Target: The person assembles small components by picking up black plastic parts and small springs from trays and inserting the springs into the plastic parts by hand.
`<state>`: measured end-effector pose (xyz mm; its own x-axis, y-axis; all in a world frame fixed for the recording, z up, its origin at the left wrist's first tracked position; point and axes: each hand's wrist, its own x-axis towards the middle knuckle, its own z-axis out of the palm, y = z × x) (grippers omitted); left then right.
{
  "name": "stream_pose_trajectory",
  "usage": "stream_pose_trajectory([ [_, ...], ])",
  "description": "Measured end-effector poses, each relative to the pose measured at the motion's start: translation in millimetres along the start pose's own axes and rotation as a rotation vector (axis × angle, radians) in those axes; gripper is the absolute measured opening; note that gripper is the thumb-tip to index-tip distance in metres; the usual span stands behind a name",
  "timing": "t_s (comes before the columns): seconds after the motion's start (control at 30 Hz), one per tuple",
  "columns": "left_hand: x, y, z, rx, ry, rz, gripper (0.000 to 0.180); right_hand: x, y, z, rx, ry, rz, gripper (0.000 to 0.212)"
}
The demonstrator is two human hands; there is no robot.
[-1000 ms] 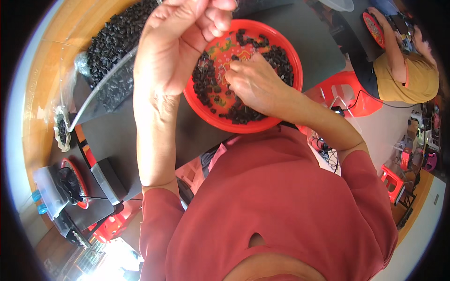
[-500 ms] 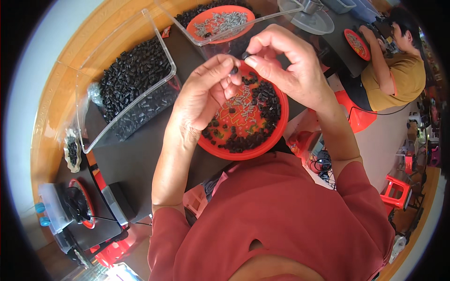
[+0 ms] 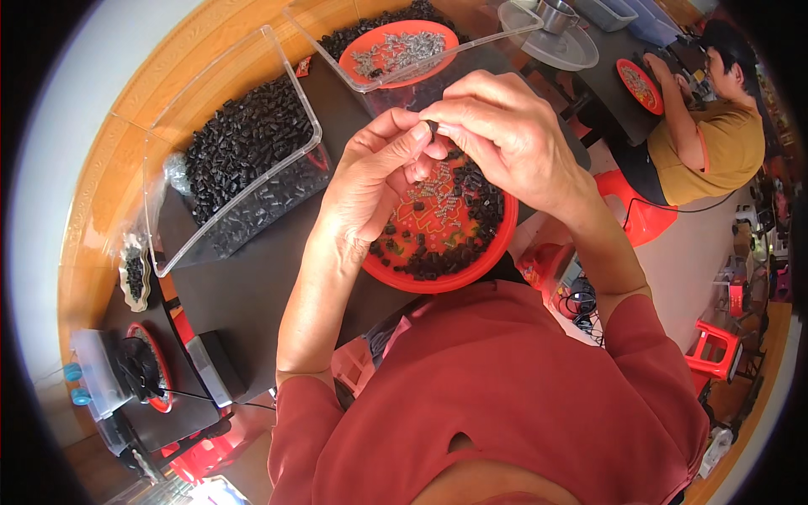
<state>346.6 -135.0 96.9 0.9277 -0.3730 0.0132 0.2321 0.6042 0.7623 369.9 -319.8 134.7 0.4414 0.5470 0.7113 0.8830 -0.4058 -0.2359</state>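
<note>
My left hand (image 3: 376, 172) and my right hand (image 3: 505, 126) meet above a red round tray (image 3: 421, 284). Between their fingertips is a small black plastic part (image 3: 433, 128), mostly covered by the fingers. Both hands are closed in a pinch on it; whether it is one piece or two joined pieces is hidden. In the tray beneath lie many loose black parts (image 3: 481, 198) along the right and near sides. Small silvery springs (image 3: 442, 198) are spread over the patterned middle. My left hand hides the tray's left part.
A clear bin (image 3: 316, 135) heaped with black parts stands left on the dark table (image 3: 252, 307). Behind, a second clear bin holds a red tray of silvery pieces (image 3: 400, 52). At the right, a co-worker (image 3: 699, 126) sits over another red tray (image 3: 640, 86). Red stools (image 3: 715, 349) stand on the floor.
My hands have come together: the right moved left and down, and the black pieces held apart in each hand now meet at the fingertips. The view has shifted slightly.
</note>
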Motion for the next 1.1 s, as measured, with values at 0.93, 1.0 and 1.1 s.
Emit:
stream_pose_trajectory([
  [0.93,6,-14,1,0.33,0.062,0.281,0.013,-19,-1,9,0.572,0.02,0.629,0.018],
  [1.0,4,-15,4,0.375,0.082,0.294,0.012,-20,-1,8,0.658,0.038,0.608,0.017],
  [1.1,3,-16,10,0.43,0.096,0.311,0.015,-22,5,6,0.672,0.017,0.632,0.018],
])
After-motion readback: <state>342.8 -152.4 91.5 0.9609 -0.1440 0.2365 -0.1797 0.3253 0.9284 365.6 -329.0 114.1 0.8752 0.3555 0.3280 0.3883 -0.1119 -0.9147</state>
